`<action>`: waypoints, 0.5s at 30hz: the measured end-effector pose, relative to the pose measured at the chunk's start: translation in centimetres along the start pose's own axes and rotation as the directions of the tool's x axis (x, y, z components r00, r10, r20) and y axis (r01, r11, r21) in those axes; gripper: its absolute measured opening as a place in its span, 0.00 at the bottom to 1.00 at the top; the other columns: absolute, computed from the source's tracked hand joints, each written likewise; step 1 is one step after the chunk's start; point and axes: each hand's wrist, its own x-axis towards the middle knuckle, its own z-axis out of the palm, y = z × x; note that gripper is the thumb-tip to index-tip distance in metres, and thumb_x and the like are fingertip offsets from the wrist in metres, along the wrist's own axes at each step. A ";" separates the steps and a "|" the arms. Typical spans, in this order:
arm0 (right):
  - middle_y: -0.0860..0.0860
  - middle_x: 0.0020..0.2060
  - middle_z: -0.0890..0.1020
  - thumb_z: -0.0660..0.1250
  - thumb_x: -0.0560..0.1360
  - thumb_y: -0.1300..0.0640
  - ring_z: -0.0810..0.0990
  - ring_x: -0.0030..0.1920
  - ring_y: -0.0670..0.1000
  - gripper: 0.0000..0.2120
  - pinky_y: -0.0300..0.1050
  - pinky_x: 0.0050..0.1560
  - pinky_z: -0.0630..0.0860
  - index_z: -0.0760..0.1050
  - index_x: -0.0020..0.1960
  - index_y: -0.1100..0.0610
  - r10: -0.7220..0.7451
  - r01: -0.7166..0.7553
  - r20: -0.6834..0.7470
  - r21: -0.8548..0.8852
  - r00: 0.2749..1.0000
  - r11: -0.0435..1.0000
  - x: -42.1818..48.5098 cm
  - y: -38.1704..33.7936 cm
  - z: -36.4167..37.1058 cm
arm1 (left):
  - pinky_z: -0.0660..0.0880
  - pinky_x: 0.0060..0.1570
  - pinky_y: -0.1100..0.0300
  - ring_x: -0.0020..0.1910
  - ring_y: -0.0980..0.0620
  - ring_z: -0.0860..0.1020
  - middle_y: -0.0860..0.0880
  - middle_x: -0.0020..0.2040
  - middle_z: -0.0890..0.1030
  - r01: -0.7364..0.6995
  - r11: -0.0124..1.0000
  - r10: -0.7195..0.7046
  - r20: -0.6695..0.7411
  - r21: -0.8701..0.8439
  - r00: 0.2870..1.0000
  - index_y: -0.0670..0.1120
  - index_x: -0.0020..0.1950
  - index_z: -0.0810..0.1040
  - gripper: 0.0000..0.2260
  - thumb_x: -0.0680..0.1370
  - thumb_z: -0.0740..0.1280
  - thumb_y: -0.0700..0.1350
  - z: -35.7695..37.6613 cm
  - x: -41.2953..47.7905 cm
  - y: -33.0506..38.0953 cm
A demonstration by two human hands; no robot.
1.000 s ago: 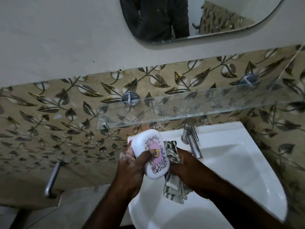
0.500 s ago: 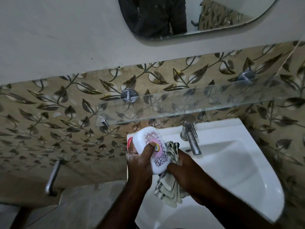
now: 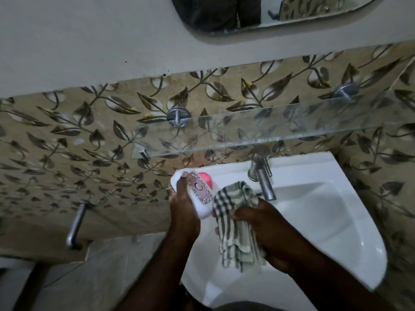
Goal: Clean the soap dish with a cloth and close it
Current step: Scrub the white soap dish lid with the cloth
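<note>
A white soap dish (image 3: 200,195), its lid printed with a pink and dark ornamental pattern, is held just left of the middle of the frame, above the left rear corner of a white washbasin (image 3: 325,212). The dish is tilted, with its patterned face turned up toward the camera. It is clasped by the left hand (image 3: 182,208) from the left side and below; the grip of this hand is clamped on the dish, with one fingertip laid over its upper left edge. A pink piece (image 3: 206,177) is seen at the upper right edge of the dish; whether it is soap or part of the dish cannot be told. A checked cloth (image 3: 233,198) in pale and dark stripes is bunched in the right hand (image 3: 265,225), whose grip is clamped on it, and the upper fold of the cloth is pressed against the right side of the dish. The loose ends of the cloth hang down below the hand over the basin. A chrome tap (image 3: 263,182) is mounted at the back rim of the basin, just right of the cloth. Above it a glass shelf (image 3: 280,126) is fixed by round metal brackets to a wall tiled with a leaf pattern (image 3: 67,135). The lower edge of a mirror (image 3: 292,10) is seen at the top of the frame, and a metal bar (image 3: 75,223) is fixed to the wall at the lower left.
</note>
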 end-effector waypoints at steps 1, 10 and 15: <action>0.61 0.48 0.84 0.62 0.74 0.68 0.82 0.52 0.66 0.14 0.64 0.56 0.77 0.79 0.54 0.58 -0.072 0.067 -0.094 -0.052 0.993 0.996 0.3 -0.3 -0.4 | 0.79 0.49 0.51 0.49 0.42 0.78 0.42 0.47 0.81 0.105 0.992 -0.099 0.090 -0.068 0.991 0.43 0.57 0.77 0.18 0.75 0.65 0.55 0.0 -0.1 0.1; 0.51 0.66 0.76 0.62 0.72 0.49 0.74 0.60 0.54 0.25 0.49 0.62 0.71 0.74 0.67 0.56 -0.549 0.473 0.331 -0.871 0.768 0.136 0.6 2.5 -0.6 | 0.81 0.38 0.55 0.36 0.43 0.82 0.39 0.39 0.82 0.417 0.908 -0.385 0.314 -0.037 0.868 0.36 0.49 0.80 0.32 0.75 0.58 0.66 2.0 -1.9 -0.2; 0.49 0.73 0.67 0.55 0.78 0.47 0.59 0.75 0.49 0.25 0.53 0.75 0.56 0.66 0.73 0.53 -0.588 0.560 0.338 -0.791 0.735 0.245 2.7 0.7 0.2 | 0.81 0.34 0.57 0.35 0.47 0.84 0.44 0.39 0.84 0.348 0.929 -0.285 0.357 -0.125 0.890 0.41 0.46 0.80 0.21 0.77 0.59 0.58 2.7 -2.7 -0.1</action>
